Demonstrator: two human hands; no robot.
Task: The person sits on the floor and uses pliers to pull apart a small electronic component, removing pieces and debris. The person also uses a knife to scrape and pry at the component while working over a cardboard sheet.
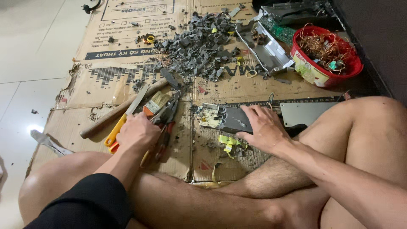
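We sit cross-legged, bare knees closing off the near edge of the flattened cardboard sheet (pixel 85 123); open tiled floor (pixel 29 51) lies beyond its edge at nine o'clock. Our left hand (pixel 136 133) is closed around the handles of a bunch of tools: red-handled pliers (pixel 167 116) and a yellow-handled tool (pixel 114 133), their long axes pointing toward one o'clock. Just beyond them lie a paintbrush (pixel 154 103) and a wooden-handled hammer (pixel 118 108), running the same way. Our right hand (pixel 265 127) presses flat, fingers spread, on a grey metal casing with a pale circuit board (pixel 212 115), lying left to right at centre. Yellow sticker scraps (pixel 229 142) lie under it. At twelve o'clock sits a heap of grey fragments (pixel 199 42); at two o'clock a red bowl (pixel 313 72) with a pale label holds copper wire (pixel 324 46). Black printed bands cross the cardboard at eleven o'clock.
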